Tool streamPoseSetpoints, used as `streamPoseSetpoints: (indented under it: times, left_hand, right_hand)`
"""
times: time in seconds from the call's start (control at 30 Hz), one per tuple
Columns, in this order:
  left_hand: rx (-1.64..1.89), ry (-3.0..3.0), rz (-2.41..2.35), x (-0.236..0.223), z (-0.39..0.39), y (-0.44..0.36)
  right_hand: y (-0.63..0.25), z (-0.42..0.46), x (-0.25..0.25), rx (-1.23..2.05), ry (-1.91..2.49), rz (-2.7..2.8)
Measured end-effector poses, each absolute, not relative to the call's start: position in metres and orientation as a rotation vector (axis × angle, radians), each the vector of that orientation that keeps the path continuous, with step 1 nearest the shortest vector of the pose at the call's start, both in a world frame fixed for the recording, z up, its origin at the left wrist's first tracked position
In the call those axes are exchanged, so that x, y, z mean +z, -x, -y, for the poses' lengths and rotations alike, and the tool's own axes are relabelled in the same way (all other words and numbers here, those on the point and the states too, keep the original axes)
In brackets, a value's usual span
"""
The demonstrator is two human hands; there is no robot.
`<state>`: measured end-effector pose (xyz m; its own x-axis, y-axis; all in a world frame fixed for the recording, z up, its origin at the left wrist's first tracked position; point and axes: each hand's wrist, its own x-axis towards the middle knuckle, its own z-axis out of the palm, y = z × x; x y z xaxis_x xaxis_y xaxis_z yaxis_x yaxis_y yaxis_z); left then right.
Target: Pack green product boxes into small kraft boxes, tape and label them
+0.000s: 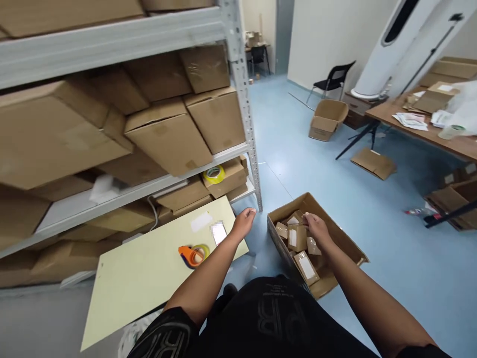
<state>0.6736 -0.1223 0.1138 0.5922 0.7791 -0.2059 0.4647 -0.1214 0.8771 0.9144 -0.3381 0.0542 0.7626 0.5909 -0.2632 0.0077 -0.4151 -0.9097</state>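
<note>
My left hand (243, 224) is raised beside the corner of a pale yellow table (149, 278), its fingers curled together with nothing visible in them. My right hand (316, 228) reaches over an open cardboard box (346, 236) on the floor. Its fingers are bent closed beside the small brown cartons (297, 237) inside; whatever they may hold is hidden. Several of these cartons bear white labels. On the table lie an orange tape dispenser (191, 255), a phone (219, 232) near my left forearm, and a white paper slip (201, 222).
A metal shelf rack (244, 99) full of cardboard boxes stands left, with a yellow tape roll (214, 174) on a lower carton. To the right are a wooden desk (439, 136), an open carton (324, 127), flattened cardboard (373, 163) and a black chair (333, 79).
</note>
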Motion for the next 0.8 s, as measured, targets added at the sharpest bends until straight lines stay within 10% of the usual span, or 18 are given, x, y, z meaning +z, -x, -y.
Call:
streamPoseSetpoints:
  times: [0.8]
  left_hand:
    - [1.014,-1.239,-1.475,0.126,0.113,-0.174]
  right_hand:
    - [-0.497,0.138,0.116,1.128,1.610,0.993]
